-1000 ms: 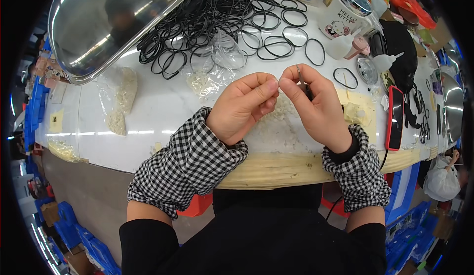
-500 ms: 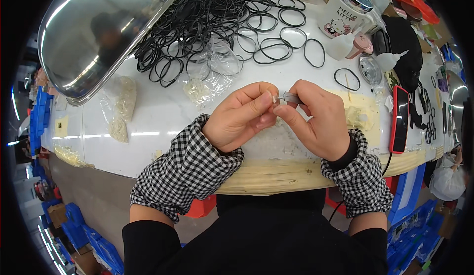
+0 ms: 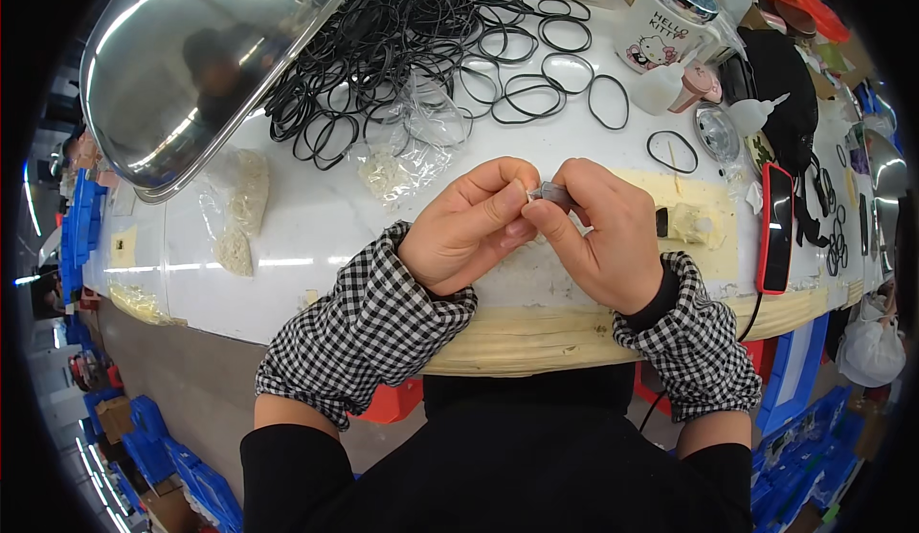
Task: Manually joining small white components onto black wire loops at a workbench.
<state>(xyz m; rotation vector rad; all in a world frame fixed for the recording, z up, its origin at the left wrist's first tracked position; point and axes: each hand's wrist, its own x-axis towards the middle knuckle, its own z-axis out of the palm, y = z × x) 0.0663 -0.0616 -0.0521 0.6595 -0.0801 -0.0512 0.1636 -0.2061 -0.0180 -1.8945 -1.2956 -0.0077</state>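
Above the table's near edge, my two hands meet at the fingertips. My left hand pinches a tiny whitish piece between thumb and forefinger; most of it is hidden. My right hand grips a small grey, flat metal-looking tool, its tip against or very near the whitish piece. The fingers cover the rest of the tool, so its exact kind does not show. Beyond the hands lies a clear plastic bag with small pale pieces inside.
Black rubber rings pile up at the back. A shiny metal bowl leans at the far left, near a bag of pale pieces. To the right are a red-edged phone, a white cup and yellow tape.
My right hand has shifted slightly left and closer to my left fingertips, turning the grey tool a little. A small dark square beside my right hand has come into view.
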